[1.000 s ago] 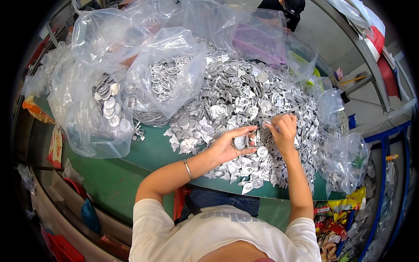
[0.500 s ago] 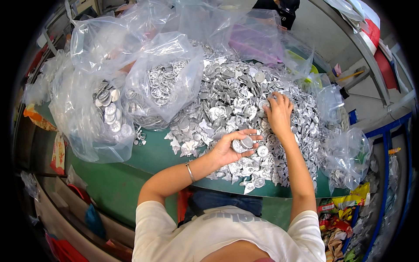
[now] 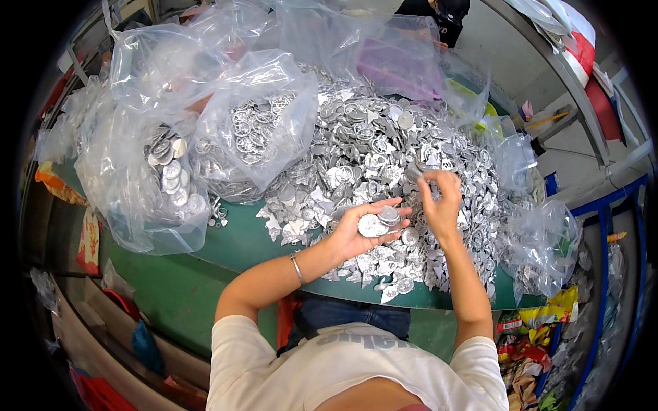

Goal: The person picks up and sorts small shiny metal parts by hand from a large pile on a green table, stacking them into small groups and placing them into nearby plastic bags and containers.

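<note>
Silver-coloured metal pieces [image 3: 363, 130], round discs, rings and star-like shapes among them, lie in a large heap on the green table [image 3: 233, 236]. Over the heap's near side, my left hand [image 3: 360, 229] is turned palm up with fingers partly curled around a few round metal discs [image 3: 373, 225]. Up and to the right of it, my right hand [image 3: 442, 198] pinches a round metal disc [image 3: 414, 172] between thumb and fingertips, just above the heap. Its fingers partly cover that disc.
Clear plastic bags hold more rings [image 3: 257, 130] and discs [image 3: 175, 181] at the left. Another clear bag [image 3: 538, 240] lies at the table's right end. A purple container [image 3: 397, 68] stands behind the heap, with a person [image 3: 449, 14] beyond. A blue metal frame [image 3: 603, 274] rises on the right.
My right hand has drawn slightly nearer to me and closed into a pinch on a disc. The discs in my left palm have shifted, and the left hand stays nearly in place.
</note>
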`<state>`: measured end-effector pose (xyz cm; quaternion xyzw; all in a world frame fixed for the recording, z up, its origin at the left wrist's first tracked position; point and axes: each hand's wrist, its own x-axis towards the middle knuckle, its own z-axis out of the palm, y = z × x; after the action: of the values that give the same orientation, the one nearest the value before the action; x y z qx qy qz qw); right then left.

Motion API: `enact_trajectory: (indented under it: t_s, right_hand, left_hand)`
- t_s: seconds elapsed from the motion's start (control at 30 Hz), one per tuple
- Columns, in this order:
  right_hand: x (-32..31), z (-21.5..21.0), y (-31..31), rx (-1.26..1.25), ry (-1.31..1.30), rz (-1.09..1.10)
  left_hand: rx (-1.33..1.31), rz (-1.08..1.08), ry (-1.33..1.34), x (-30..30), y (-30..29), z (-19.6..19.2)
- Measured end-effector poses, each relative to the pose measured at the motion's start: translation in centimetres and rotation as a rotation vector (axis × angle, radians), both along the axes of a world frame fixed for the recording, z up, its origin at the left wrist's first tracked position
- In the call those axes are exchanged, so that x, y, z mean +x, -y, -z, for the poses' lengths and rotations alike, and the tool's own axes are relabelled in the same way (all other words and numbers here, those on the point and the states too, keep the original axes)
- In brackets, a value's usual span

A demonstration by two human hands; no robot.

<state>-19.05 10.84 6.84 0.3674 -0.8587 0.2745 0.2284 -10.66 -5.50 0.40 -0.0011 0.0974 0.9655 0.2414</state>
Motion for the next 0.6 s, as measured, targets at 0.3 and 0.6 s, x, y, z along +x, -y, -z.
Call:
enact_trajectory:
  t_s: [0.3,0.6]
  right_hand:
    - [1.1,0.4,-0.8,-0.068,-0.049,-0.021]
    - [-3.0,0.7,-0.6,0.485,-0.313,0.163]
  left_hand:
    - [-0.135,-0.031,0.027,0.4,0.2,0.0]
    - [-0.105,-0.011,0.059,0.7,0.1,-1.0]
